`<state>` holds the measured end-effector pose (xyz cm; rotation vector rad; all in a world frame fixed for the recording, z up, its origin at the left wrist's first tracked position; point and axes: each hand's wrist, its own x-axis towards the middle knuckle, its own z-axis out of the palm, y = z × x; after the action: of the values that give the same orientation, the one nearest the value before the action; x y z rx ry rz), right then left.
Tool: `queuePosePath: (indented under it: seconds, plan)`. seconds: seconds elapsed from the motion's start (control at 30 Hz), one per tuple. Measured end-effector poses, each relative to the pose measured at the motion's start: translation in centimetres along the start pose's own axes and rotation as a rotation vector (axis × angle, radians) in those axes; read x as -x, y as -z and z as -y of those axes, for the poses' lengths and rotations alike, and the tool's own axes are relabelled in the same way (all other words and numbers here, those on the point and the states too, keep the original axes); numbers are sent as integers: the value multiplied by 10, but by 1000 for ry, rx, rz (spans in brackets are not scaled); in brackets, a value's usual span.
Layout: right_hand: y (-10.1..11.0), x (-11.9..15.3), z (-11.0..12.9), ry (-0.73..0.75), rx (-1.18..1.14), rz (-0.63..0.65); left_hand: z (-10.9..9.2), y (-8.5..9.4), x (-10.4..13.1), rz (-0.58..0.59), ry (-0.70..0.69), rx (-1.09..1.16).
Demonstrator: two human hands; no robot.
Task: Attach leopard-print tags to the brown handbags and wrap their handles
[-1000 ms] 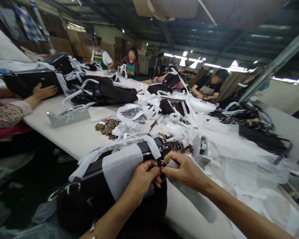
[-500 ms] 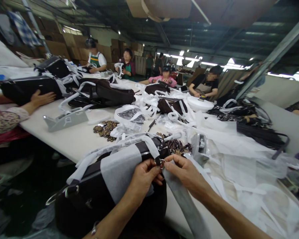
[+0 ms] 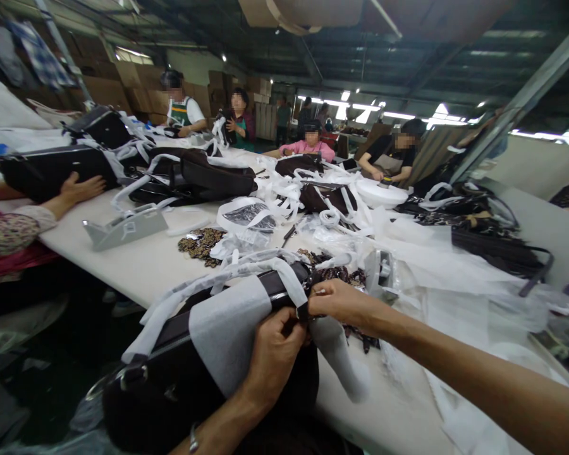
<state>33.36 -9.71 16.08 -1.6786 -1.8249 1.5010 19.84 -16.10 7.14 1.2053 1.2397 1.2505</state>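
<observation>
A dark handbag [image 3: 146,395] lies in front of me, its zipped top and carrying handles [image 3: 171,306] facing up. The handles are wrapped in white tissue, and a pale tissue sheet [image 3: 230,328] drapes over the body. At the bag's right end my left hand [image 3: 275,347] is closed, thumb and finger pinching the small dark strap tab [image 3: 302,311]. My right hand [image 3: 332,302] is closed against the same spot from the right. Out from under its fingers hangs a tissue-wrapped strap [image 3: 336,360]. The metal ring there is hidden behind my fingers.
Behind the bag lie chain heaps [image 3: 201,245], a grey tape dispenser [image 3: 126,226] and more dark bags [image 3: 213,180]. White tissue and plastic [image 3: 431,284] spread over the right side. A co-worker's hand [image 3: 80,188] rests on a bag at left; several people work across the table.
My right hand has turned over and moved slightly up, its forearm now reaching in from the right. The metal ring is now covered, and the wrapped strap hangs shorter and more bent.
</observation>
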Motion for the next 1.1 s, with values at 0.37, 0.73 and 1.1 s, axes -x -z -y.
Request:
queuePosePath:
  seconds: [0.37,0.73,1.1]
  plan:
    - [2,6,-8,38,-232,152,-7,5,-6,49,141,270]
    - [-66,23,-36,249,-256,-457,-14,13,-15,45,129,428]
    - [-23,20,-53,229,-402,-370,-60,44,-13,141,-685,-807]
